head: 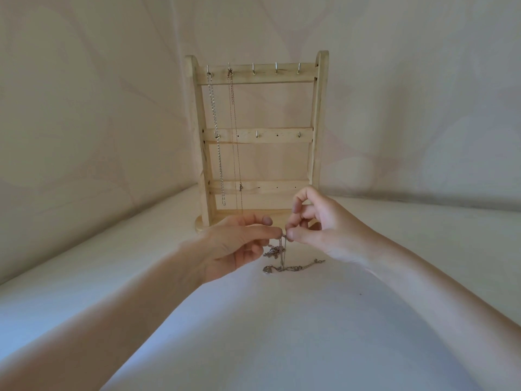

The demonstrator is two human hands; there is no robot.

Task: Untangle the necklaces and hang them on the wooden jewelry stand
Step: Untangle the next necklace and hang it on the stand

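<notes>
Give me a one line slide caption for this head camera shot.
Both hands, left hand and right hand, pinch a tangled chain before a wooden stand already holding two necklaces.

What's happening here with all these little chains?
A person is picking apart a tangle of necklaces. The left hand and right hand each pinch the chain where it lifts off the white surface, while the rest lies bunched below. Behind stands a wooden jewelry stand: two chains already hang from its top-left hooks, and the other hooks are free.
</notes>
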